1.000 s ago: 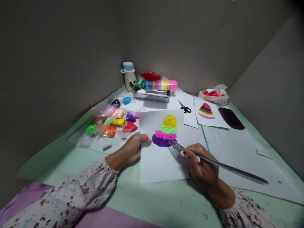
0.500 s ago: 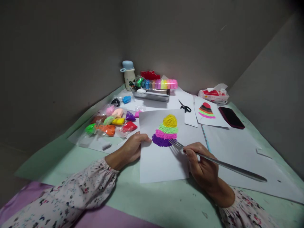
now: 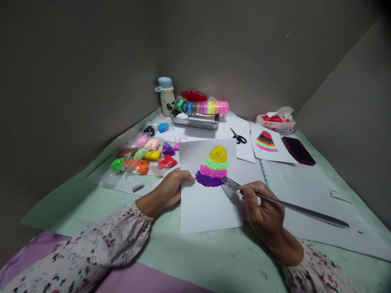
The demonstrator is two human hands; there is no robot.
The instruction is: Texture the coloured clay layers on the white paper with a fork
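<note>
My left hand [image 3: 172, 188] grips the left edge of a white sheet of paper [image 3: 210, 211], thumb on top and the other fingers behind it. On the sheet is a layered clay shape [image 3: 215, 165], with yellow at the top, then light green, pink and purple bands, all with a rough, lined surface. My right hand [image 3: 264, 207] is closed around the handle of a metal fork [image 3: 302, 209]. The fork's tines lie at the right end of the purple band, just under the pink one.
Bagged coloured clay [image 3: 139, 165] lies to the left. At the back stand a bottle [image 3: 166, 99] and a metal tray [image 3: 195, 122] with a clay pack [image 3: 207, 107]. Scissors [image 3: 240, 139], a second picture [image 3: 266, 142], a tissue pack [image 3: 275, 122] and a phone [image 3: 298, 150] lie right.
My right hand and the fork have shifted slightly to the right, the tines moving to the purple band's right end. My left hand still holds the paper.
</note>
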